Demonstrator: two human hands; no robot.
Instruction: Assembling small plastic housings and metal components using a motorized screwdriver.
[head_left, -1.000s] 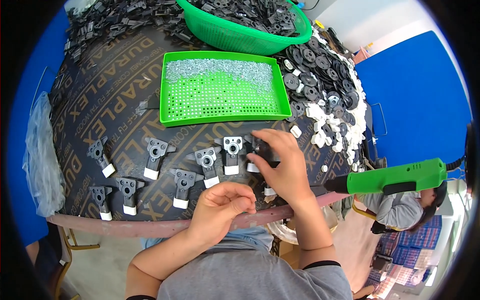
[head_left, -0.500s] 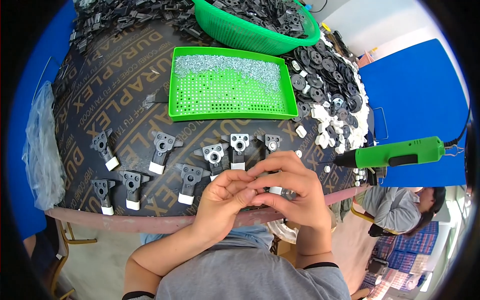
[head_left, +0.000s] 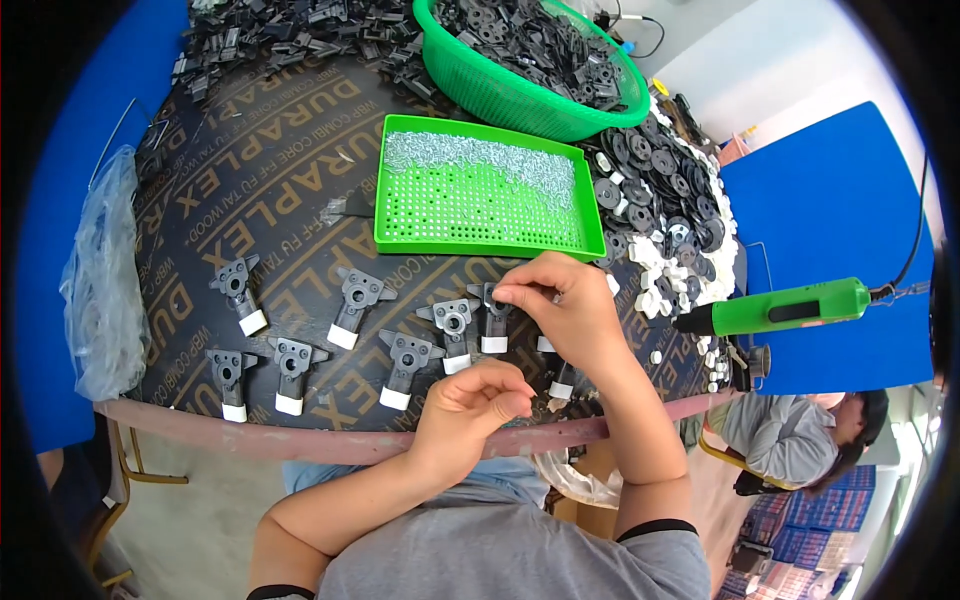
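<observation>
My right hand (head_left: 565, 312) reaches over a row of black plastic brackets with white ends. Its thumb and forefinger are pinched on a small piece at the top of one bracket (head_left: 492, 325); the piece is too small to make out. My left hand (head_left: 475, 400) rests as a closed fist near the table's front edge, and what is inside it is hidden. More brackets lie to the left, such as one (head_left: 452, 330) beside my right fingers and another (head_left: 405, 365) just left of my fist.
A flat green perforated tray (head_left: 480, 243) with small silvery screws lies behind the brackets. A green basket (head_left: 470, 85) of black parts stands at the back. Black discs (head_left: 655, 190), white bits and a green electric screwdriver (head_left: 790, 305) are at right. A plastic bag (head_left: 100, 290) hangs left. Another person (head_left: 800, 440) sits lower right.
Half a second ago both hands were together near the table's front edge. My right hand has since moved forward to the bracket row; my left hand stayed back, closed.
</observation>
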